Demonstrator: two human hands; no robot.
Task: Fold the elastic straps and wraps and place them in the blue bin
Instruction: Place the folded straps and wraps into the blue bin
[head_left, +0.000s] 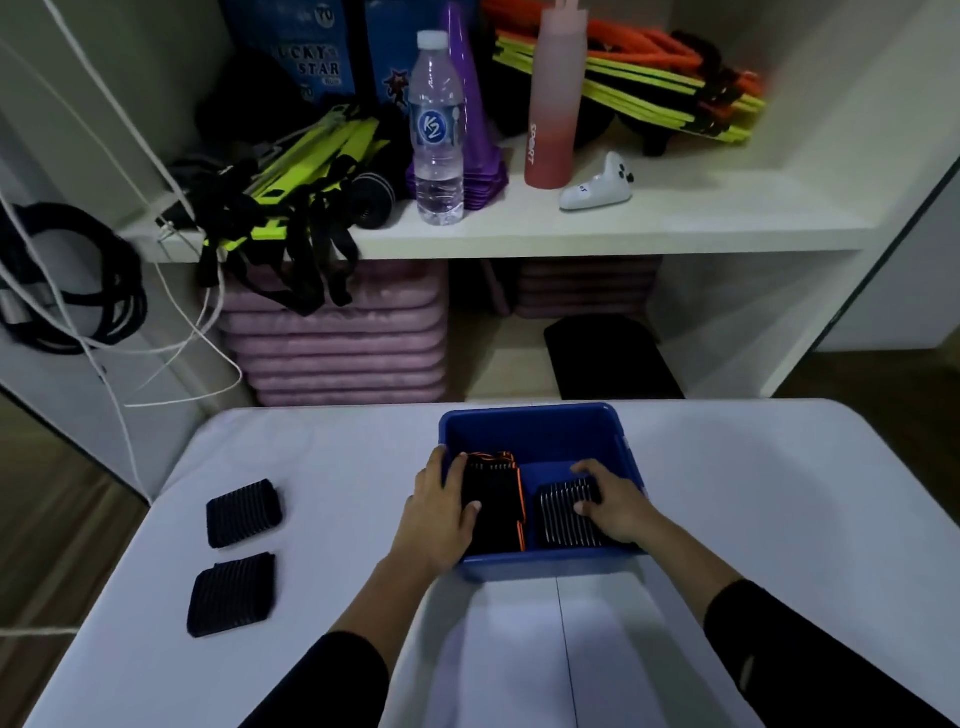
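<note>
A blue bin (540, 431) stands at the far middle of the white table. Inside it on the left lies a folded black strap with orange edging (501, 499); my left hand (441, 512) reaches over the bin's left wall, fingers and thumb lying on that strap. On the bin's right side sits a folded black ribbed wrap (563, 519), and my right hand (610, 501) holds it with curled fingers. Two more folded black ribbed wraps lie on the table's left: one farther (243, 513), one nearer (232, 594).
The white table (519, 639) ends just beyond the bin. Behind it is a white shelf (519, 234) with a water bottle (436, 130), a pink bottle (555, 98), purple cones, yellow-black straps and a white controller. Purple mats are stacked beneath. Cables hang at left.
</note>
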